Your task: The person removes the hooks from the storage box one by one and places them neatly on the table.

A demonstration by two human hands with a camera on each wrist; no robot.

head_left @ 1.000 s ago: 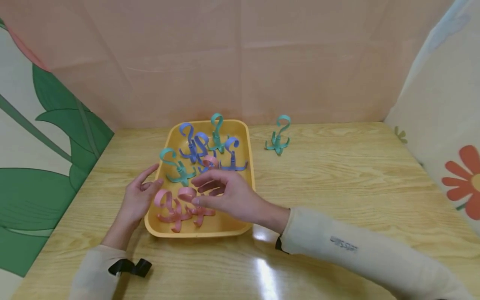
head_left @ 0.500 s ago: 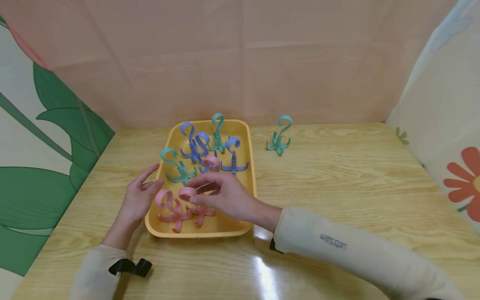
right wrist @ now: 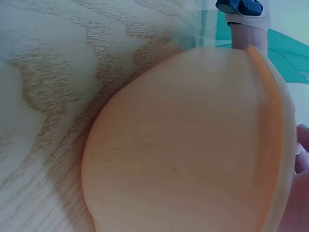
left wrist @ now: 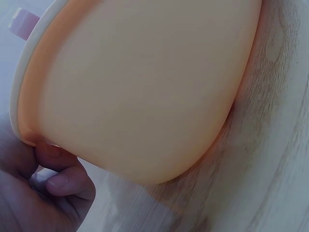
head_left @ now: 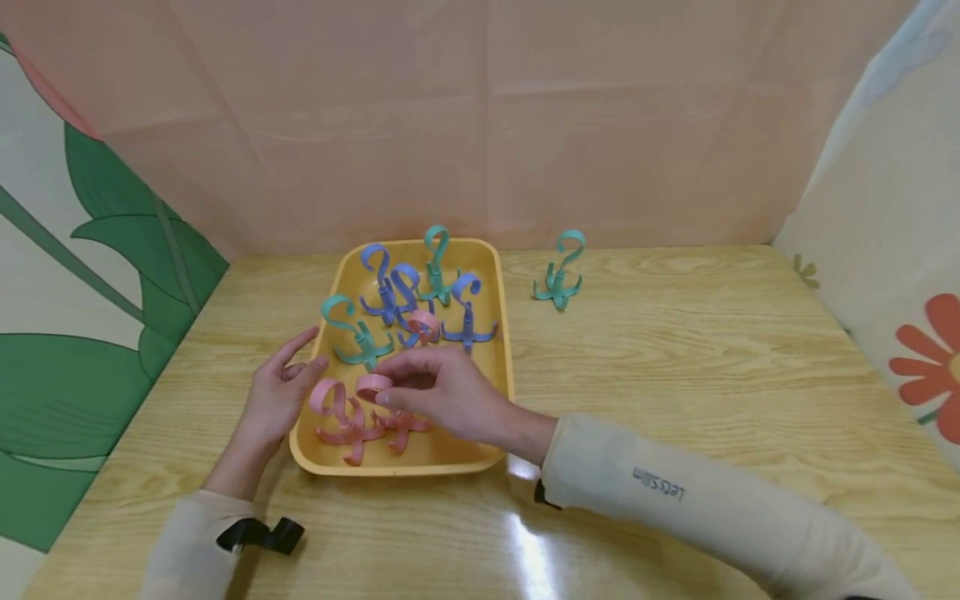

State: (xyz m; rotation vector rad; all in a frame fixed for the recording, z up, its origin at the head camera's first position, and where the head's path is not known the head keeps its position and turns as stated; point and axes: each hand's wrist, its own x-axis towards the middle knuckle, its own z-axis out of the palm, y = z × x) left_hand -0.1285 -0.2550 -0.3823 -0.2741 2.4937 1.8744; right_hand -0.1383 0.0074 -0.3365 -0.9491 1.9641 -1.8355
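Observation:
My left hand (head_left: 273,400) grips the left rim of a yellow plastic tray (head_left: 401,471), thumb over the edge; the left wrist view shows curled fingers (left wrist: 67,181) under the rim. Over the tray's front part, my right hand (head_left: 453,398) pinches the curled top of a pink claw hook (head_left: 372,386) between thumb and fingertips. Its pronged base is low in the tray. Just left of it stands another pink claw hook (head_left: 327,398). In the right wrist view the tray wall (right wrist: 183,140) hides most of the right hand.
Farther back in the tray are several blue hooks (head_left: 468,321), two green hooks (head_left: 363,342) and a pink hook (head_left: 423,323) among them. Another green hook (head_left: 558,279) stands on the wooden table (head_left: 675,350), right of the tray. A pinkish sheet (head_left: 480,125) hangs behind.
My right hand has moved slightly left and its thumb and fingers have closed on the pink hook's curled top. The left hand keeps its place on the tray rim.

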